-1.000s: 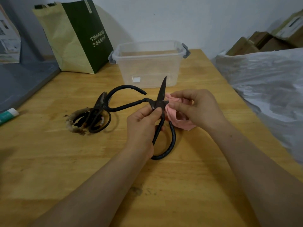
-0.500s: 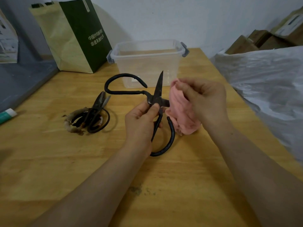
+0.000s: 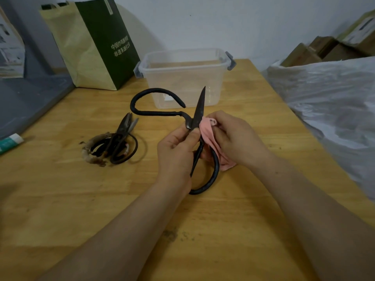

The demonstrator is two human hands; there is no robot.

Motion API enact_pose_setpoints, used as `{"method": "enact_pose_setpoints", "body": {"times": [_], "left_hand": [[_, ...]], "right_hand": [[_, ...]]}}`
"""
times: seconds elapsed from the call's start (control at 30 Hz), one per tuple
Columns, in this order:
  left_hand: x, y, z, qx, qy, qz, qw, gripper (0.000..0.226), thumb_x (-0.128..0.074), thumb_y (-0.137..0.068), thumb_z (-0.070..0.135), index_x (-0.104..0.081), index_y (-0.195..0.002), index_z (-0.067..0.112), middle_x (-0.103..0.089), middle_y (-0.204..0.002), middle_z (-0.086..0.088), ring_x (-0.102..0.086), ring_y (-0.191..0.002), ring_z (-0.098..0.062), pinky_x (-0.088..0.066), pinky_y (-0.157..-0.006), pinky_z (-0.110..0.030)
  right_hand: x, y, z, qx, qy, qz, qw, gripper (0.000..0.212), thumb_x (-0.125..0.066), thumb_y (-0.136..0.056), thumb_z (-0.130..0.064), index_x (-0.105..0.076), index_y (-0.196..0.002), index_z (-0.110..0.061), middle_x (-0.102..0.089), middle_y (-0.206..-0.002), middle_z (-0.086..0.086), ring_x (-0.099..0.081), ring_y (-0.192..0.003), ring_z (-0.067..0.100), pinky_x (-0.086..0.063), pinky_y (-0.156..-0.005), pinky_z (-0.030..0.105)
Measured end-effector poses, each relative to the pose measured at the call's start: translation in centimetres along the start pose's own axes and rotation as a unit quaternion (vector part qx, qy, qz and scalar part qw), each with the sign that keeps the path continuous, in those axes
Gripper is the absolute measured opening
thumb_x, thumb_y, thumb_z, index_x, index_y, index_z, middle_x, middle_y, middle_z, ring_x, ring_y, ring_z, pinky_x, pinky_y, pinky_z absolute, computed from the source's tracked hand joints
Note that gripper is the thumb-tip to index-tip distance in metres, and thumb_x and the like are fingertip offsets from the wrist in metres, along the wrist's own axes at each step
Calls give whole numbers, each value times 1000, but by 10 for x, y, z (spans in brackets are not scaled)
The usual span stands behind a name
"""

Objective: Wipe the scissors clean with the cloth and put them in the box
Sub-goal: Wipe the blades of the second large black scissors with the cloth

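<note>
Large black scissors (image 3: 199, 106) are held splayed wide above the wooden table, one blade pointing up and one looped handle arching left. My left hand (image 3: 175, 151) pinches them at the pivot. My right hand (image 3: 235, 138) presses a pink cloth (image 3: 213, 142) against the base of the upright blade and the lower handle. The clear plastic box (image 3: 182, 78) with grey latches stands behind, nothing visible inside it. A second, smaller pair of scissors (image 3: 119, 138) lies on the table to the left, its handles wrapped in frayed material.
A green and tan paper bag (image 3: 91, 45) stands at the back left beside the box. A grey panel (image 3: 26, 98) and a small tube (image 3: 10, 141) lie at the left edge. A large plastic-covered bundle (image 3: 328, 110) borders the table's right side, cardboard boxes behind it.
The scissors were lifted off the smaller pair and held higher. My right hand raised the cloth up the blade, then brought it back down to the blade's base.
</note>
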State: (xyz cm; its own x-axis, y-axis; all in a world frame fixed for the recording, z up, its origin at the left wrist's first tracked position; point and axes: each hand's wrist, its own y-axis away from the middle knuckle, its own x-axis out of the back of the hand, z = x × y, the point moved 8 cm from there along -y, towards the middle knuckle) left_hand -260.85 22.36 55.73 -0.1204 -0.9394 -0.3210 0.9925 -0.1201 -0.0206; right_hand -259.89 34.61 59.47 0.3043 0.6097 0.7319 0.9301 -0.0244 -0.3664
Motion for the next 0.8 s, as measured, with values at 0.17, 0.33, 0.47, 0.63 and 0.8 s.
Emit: {"method": "enact_pose_setpoints", "body": {"times": [0.17, 0.33, 0.47, 0.63, 0.8], "left_hand": [[1, -3, -1, -5, 4, 5, 1000, 17, -58, -92, 6, -72, -101, 3, -70, -83, -1, -62, -78, -14, -48, -60, -24], [-2, -2, 0, -21, -19, 7, 1000, 16, -59, -91, 7, -74, -91, 12, -72, -78, 2, -64, -74, -15, -51, -58, -26], [-2, -1, 1, -26, -24, 6, 999, 18, -58, -92, 5, -74, -96, 13, -74, -86, -1, -65, -79, -19, -52, -60, -28], [1, -2, -1, -15, -28, 19, 999, 18, -58, -92, 5, -74, -92, 13, -72, -82, 1, -65, -76, -14, -51, -65, -28], [4, -3, 3, -21, -32, 23, 999, 22, -57, -92, 3, -73, -85, 18, -69, -68, 9, -63, -63, -2, -47, -51, -19]], "right_hand": [[-2, -3, -8, 16, 66, 42, 997, 20, -36, -97, -10, -54, -103, -6, -52, -80, 2, -41, -76, 20, -25, -74, 27], [-2, -5, -7, -33, 122, 67, 990, 10, -41, -85, -6, -37, -81, -14, -36, -61, -10, -29, -56, 10, -19, -82, 28], [-1, -6, -2, -75, 102, 82, 989, 19, -37, -90, -5, -33, -75, -16, -34, -58, -8, -28, -54, 6, -16, -74, 27], [22, -5, 17, -130, 6, 144, 981, 21, -42, -99, -21, -63, -96, -20, -61, -81, -4, -60, -88, 23, -41, -79, 33], [26, 0, 13, -88, -72, 143, 983, 32, -65, -85, -16, -64, -112, -35, -69, -90, -8, -63, -95, 16, -48, -92, 44]]}}
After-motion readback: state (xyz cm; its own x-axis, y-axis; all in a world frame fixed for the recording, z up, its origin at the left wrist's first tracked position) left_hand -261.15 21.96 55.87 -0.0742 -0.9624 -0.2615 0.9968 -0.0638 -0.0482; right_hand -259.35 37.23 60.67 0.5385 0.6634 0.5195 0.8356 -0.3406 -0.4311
